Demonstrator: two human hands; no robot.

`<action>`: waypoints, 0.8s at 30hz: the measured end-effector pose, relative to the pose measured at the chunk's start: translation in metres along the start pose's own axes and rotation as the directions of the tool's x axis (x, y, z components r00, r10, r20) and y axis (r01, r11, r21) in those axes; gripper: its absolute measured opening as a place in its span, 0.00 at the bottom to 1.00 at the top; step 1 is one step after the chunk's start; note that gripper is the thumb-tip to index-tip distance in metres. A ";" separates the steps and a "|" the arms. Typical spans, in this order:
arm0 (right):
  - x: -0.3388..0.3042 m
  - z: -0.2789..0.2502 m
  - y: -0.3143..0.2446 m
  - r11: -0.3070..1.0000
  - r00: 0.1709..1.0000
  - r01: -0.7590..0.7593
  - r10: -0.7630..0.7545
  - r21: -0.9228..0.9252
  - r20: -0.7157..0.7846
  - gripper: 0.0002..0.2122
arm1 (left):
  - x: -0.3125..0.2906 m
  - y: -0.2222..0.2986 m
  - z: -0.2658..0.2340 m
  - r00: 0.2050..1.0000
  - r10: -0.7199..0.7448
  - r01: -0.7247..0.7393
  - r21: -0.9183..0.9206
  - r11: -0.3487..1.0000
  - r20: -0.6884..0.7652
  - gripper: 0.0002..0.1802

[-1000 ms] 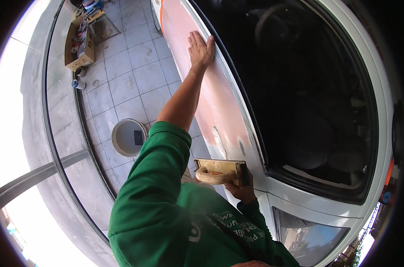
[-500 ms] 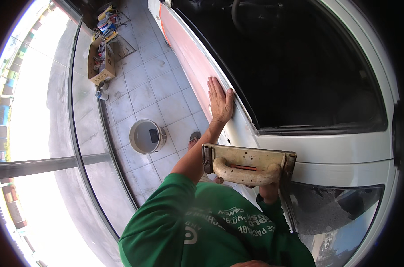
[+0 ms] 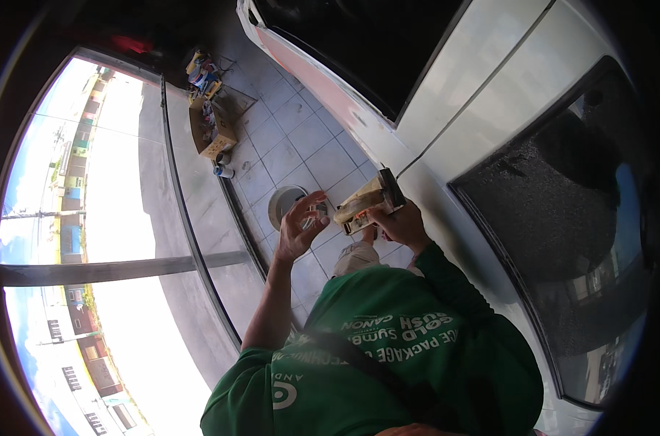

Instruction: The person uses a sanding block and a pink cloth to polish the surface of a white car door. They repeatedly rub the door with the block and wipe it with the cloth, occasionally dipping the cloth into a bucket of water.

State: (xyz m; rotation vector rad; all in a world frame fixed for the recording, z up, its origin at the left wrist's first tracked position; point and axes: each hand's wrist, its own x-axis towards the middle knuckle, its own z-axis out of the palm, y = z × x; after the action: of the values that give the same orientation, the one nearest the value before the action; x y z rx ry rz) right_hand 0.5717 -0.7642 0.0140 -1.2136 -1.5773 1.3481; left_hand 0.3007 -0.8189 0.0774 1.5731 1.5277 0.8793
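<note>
- From where I'm standing, a pale sanding block (image 3: pixel 365 203) with a looped handle is hanging in the air on the right-hand side of the bucket (image 3: pixel 274 209), well above the tiled floor (image 3: pixel 328 161).
- The right hand (image 3: pixel 404 227), farther right of the bucket than the left one, is curling its fingers firmly round the block's near right end.
- The left hand (image 3: pixel 298 234) is hovering across the bucket's near right rim, just beside the block and apart from it; its fingers are spreading in a loose curve, gripping nothing that I can make out (something pale and lined is showing behind the fingertips, and I cannot tell what it is).
- The bucket itself is showing a grey inside, and the left hand is covering part of it, so I'm not making out all its contents.
- Beyond the bucket and to its left, a cardboard box (image 3: pixel 219 141) is holding a jumble of small mixed things (image 3: pixel 208 119).
- Two cans, a dark one (image 3: pixel 223 158) and a blue-and-white one (image 3: pixel 224 172), are standing between the box and the bucket, nearer the box.
- To the bucket's right, a white car (image 3: pixel 457 80) is filling that side, its door wearing a pinkish patch (image 3: pixel 301 67).
</note>
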 end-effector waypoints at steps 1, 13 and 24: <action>-0.001 0.007 0.002 0.986 1.000 0.007 -0.004 -0.165 0.020 0.14 | -0.011 0.009 0.006 0.995 0.100 -0.103 0.178 0.979 0.026 0.40; 0.048 0.099 0.046 0.643 0.884 -0.443 0.431 0.625 0.183 0.17 | 0.010 -0.211 -0.027 0.929 -0.311 0.252 -0.958 0.139 0.199 0.30; 0.172 0.389 0.202 0.281 0.563 -0.824 0.497 0.491 0.661 0.34 | -0.010 -0.449 -0.088 0.768 -0.581 0.374 -0.925 0.065 0.270 0.30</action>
State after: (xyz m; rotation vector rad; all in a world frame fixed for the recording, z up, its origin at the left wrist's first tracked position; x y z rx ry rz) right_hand 0.1979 -0.7155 -0.2676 -1.0763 -0.3576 2.6309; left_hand 0.0095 -0.8257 -0.2752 -0.0178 1.0291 1.1907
